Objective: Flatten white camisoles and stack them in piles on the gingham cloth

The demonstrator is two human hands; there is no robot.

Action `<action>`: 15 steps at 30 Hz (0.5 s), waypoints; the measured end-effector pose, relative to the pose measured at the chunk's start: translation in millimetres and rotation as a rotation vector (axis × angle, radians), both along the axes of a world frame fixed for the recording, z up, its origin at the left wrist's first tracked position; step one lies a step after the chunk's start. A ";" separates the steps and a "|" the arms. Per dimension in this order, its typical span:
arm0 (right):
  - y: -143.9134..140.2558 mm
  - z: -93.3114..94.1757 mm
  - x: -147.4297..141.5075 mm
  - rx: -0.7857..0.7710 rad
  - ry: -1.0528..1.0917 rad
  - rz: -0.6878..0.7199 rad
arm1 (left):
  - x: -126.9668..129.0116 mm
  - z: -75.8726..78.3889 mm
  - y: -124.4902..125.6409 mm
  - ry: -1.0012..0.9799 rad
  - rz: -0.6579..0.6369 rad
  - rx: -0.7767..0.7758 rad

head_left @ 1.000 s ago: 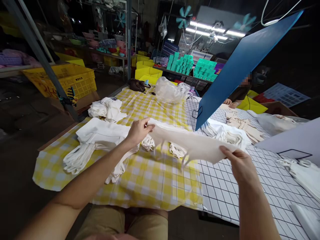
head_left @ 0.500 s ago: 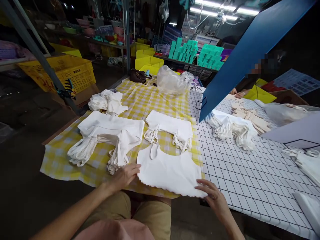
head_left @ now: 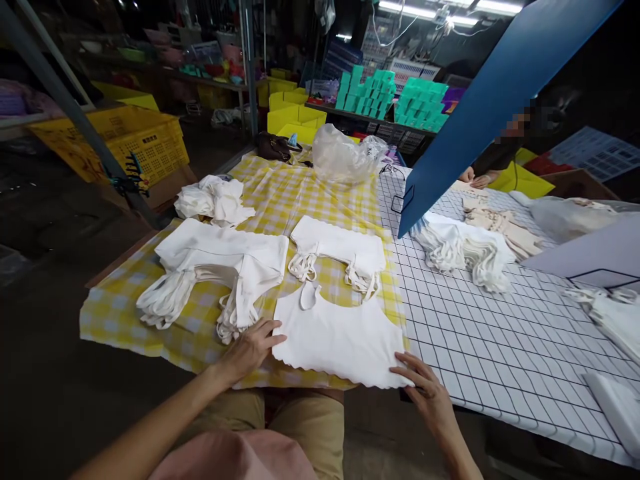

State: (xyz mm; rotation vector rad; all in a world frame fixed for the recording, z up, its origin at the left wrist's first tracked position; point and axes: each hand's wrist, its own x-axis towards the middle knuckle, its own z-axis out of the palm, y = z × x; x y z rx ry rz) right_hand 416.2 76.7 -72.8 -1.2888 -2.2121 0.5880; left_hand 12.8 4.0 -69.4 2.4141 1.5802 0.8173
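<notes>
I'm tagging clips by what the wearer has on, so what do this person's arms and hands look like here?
Both arms are bare along all that shows: no sleeves or cuffs. The left hand and right hand are ungloved, and no ring, watch or bracelet is visible on either hand or wrist. No markings can be made out in this dim light. Below them show khaki shorts and a pink garment.

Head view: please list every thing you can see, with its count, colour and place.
white top: one, white, flat on the near table edge
folded stack: one, white, left of it
second stack: one, white, behind it
crumpled cloth: one, white, far left
checked cloth: one, yellow and white, under them
grid cover: one, white, right side
blue board: one, blue, tilted above the table
plastic bag: one, clear, far end
crate: one, yellow, left
left hand: on the top's left corner
right hand: on its right corner
</notes>
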 end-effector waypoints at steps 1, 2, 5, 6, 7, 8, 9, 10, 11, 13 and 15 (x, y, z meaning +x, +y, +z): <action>0.3 5.6 -1.4 -0.018 0.026 -0.015 | 0.3 3.7 2.0 -0.038 0.004 -0.013; 0.9 13.3 -3.2 -0.036 0.060 -0.033 | 0.3 9.1 4.7 -0.085 0.008 -0.025; 3.4 48.0 -11.3 -0.077 0.183 -0.092 | -1.2 36.1 15.3 -0.281 0.005 -0.060; 3.8 62.0 -14.6 -0.085 0.225 -0.113 | -2.3 48.4 18.6 -0.359 -0.004 -0.078; 4.0 76.4 -18.0 -0.092 0.271 -0.133 | -3.7 61.7 21.4 -0.439 -0.014 -0.106; 3.9 90.4 -21.3 -0.096 0.323 -0.155 | -5.5 75.5 23.5 -0.515 -0.018 -0.146; 3.6 103.7 -24.4 -0.098 0.377 -0.181 | -7.5 89.2 24.9 -0.579 -0.011 -0.198; 3.4 115.7 -27.1 -0.102 0.429 -0.216 | -9.7 102.0 25.7 -0.637 0.007 -0.249; 3.7 126.0 -29.3 -0.098 0.477 -0.267 | -12.0 113.3 26.4 -0.688 0.030 -0.293; 6.8 140.4 -32.6 -0.086 0.540 -0.384 | -16.1 128.8 29.1 -0.773 0.080 -0.344; 14.6 145.5 -36.1 -0.067 0.528 -0.440 | -18.2 132.4 36.2 -0.834 0.123 -0.372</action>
